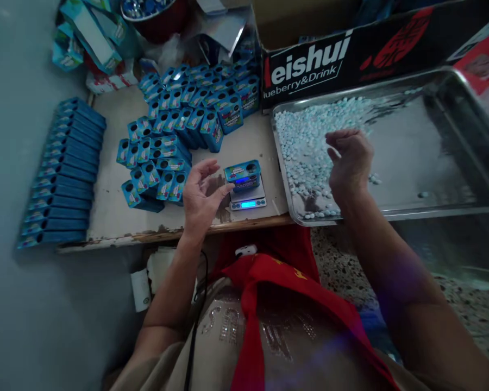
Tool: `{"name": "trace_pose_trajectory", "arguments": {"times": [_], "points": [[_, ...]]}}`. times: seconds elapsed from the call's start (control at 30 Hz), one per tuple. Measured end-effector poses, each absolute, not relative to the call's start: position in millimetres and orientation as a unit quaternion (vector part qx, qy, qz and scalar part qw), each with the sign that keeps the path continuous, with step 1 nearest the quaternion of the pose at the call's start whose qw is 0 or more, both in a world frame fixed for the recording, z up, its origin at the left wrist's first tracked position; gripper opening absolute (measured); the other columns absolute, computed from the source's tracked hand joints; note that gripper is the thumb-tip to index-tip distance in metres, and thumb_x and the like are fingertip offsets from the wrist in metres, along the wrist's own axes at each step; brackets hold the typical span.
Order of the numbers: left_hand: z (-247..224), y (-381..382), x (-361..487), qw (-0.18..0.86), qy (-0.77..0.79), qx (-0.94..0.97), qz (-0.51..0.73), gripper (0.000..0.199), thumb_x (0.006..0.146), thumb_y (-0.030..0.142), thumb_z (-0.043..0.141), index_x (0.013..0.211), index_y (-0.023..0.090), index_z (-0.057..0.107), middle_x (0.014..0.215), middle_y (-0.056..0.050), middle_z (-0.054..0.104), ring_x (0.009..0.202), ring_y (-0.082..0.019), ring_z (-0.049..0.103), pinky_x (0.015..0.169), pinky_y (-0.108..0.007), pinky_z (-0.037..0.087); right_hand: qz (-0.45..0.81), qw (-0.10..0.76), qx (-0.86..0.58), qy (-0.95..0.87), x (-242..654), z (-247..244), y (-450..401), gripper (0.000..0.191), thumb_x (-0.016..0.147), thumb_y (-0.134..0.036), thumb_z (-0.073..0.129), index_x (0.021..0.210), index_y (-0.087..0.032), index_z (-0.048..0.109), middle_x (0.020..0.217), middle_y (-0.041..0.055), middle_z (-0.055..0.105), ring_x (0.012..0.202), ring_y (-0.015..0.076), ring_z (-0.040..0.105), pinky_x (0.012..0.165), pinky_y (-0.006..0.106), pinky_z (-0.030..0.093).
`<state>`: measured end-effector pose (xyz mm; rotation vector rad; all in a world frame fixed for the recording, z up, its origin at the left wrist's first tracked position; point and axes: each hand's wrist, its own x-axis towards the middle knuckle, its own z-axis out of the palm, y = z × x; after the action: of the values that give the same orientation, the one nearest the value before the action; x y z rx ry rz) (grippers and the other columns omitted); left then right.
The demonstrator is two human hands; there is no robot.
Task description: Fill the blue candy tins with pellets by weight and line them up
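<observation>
A small blue candy box (244, 178) stands on a compact digital scale (248, 202) with a lit blue display. Just left of it, my left hand (201, 198) has its fingers spread and the thumb apart; the thumb tip is close to the box, and contact cannot be made out. Over the metal tray (415, 213) is my right hand (350, 163), its fingers bent and drawn together; whatever they may hold is hidden. Pale blue and white candies (309, 141) cover the tray's left part, right below and beside that hand.
Several blue boxes with round holes on top (179, 119) stand grouped left of the scale. A row of blue boxes (65, 168) lines the table's left side. Behind the tray is a black printed carton (309, 70). A dark red bowl (155, 21) sits at the back.
</observation>
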<state>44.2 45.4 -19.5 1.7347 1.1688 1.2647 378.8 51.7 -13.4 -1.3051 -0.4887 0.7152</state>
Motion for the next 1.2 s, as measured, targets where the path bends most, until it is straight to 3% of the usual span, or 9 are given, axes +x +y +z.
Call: {"name": "trace_pose_trajectory", "arguments": {"times": [0.13, 0.27, 0.37, 0.57, 0.8, 0.9, 1.07, 1.2], "points": [[-4.8, 32.9, 33.4, 0.225, 0.447, 0.689, 0.524, 0.048, 0.105, 0.055, 0.092, 0.141, 0.028, 0.074, 0.140, -0.009, 0.075, 0.137, -0.029, 0.072, 0.123, -0.052, 0.063, 0.341, 0.696, -0.600, -0.198, 383.8, -18.8, 49.0, 0.016, 0.073, -0.034, 0.061, 0.087, -0.026, 0.060, 0.100, 0.0026, 0.073, 0.105, 0.0208, 0.070, 0.099, 0.038, 0.045], [-1.5, 29.2, 32.9, 0.220, 0.438, 0.671, 0.556, 0.040, 0.111, 0.055, 0.086, 0.142, 0.033, 0.073, 0.140, -0.006, 0.074, 0.135, -0.026, 0.073, 0.125, -0.049, 0.062, 0.353, 0.670, -0.610, -0.235, 387.2, -21.5, 45.2, 0.018, 0.070, -0.038, 0.072, 0.084, -0.032, 0.063, 0.100, 0.0031, 0.076, 0.110, 0.0292, 0.069, 0.099, 0.044, 0.048], [-6.2, 29.6, 37.0, 0.253, 0.433, 0.664, 0.555, 0.044, 0.111, 0.055, 0.086, 0.147, 0.036, 0.068, 0.146, -0.006, 0.072, 0.139, -0.027, 0.073, 0.125, -0.048, 0.063, 0.371, 0.656, -0.610, -0.243, 387.6, -21.4, 45.4, 0.014, 0.073, -0.036, 0.077, 0.083, -0.035, 0.068, 0.099, 0.0017, 0.078, 0.109, 0.0300, 0.069, 0.097, 0.045, 0.050], [-26.4, 33.8, 48.5, 0.277, 0.452, 0.674, 0.514, 0.060, 0.110, 0.056, 0.086, 0.158, 0.033, 0.058, 0.156, -0.011, 0.068, 0.148, -0.031, 0.070, 0.128, -0.050, 0.063, 0.359, 0.675, -0.607, -0.218, 381.7, -24.7, 51.6, 0.010, 0.077, -0.032, 0.067, 0.085, -0.025, 0.066, 0.095, 0.0014, 0.072, 0.094, 0.0185, 0.068, 0.090, 0.035, 0.046], [-58.9, 44.7, 63.2, 0.312, 0.481, 0.674, 0.467, 0.072, 0.104, 0.045, 0.097, 0.161, 0.031, 0.055, 0.158, -0.012, 0.068, 0.154, -0.033, 0.069, 0.130, -0.049, 0.061, 0.397, 0.664, -0.596, -0.216, 377.4, -18.1, 50.0, 0.016, 0.072, -0.033, 0.071, 0.081, -0.025, 0.060, 0.093, 0.0021, 0.069, 0.093, 0.0190, 0.070, 0.090, 0.036, 0.050], [-63.7, 49.9, 71.0, 0.338, 0.479, 0.659, 0.471, 0.070, 0.098, 0.038, 0.103, 0.153, 0.027, 0.062, 0.152, -0.012, 0.072, 0.149, -0.031, 0.072, 0.127, -0.045, 0.063, 0.404, 0.663, -0.591, -0.221, 377.3, -17.1, 50.0, 0.014, 0.078, -0.029, 0.071, 0.078, -0.025, 0.057, 0.090, 0.0026, 0.068, 0.088, 0.0186, 0.070, 0.088, 0.037, 0.050], [-58.7, 54.2, 75.9, 0.361, 0.496, 0.663, 0.430, 0.054, 0.090, 0.026, 0.105, 0.135, 0.023, 0.075, 0.125, -0.005, 0.082, 0.120, -0.028, 0.082, 0.112, -0.040, 0.068, 0.431, 0.660, -0.576, -0.217, 373.7, -17.4, 51.4, 0.010, 0.089, -0.024, 0.068, 0.080, -0.024, 0.065, 0.084, 0.0040, 0.070, 0.077, 0.0170, 0.068, 0.073, 0.032, 0.046], [-32.8, 60.4, 84.8, 0.307, 0.464, 0.723, 0.409, 0.045, 0.093, 0.015, 0.096, 0.132, 0.026, 0.076, 0.125, -0.003, 0.082, 0.117, -0.027, 0.080, 0.111, -0.041, 0.068, 0.501, 0.622, -0.568, -0.198, 366.1, -12.3, 54.3, 0.034, 0.110, -0.043, 0.070, 0.083, -0.023, 0.068, 0.080, 0.0039, 0.070, 0.062, 0.0135, 0.059, 0.058, 0.027, 0.037]]}}
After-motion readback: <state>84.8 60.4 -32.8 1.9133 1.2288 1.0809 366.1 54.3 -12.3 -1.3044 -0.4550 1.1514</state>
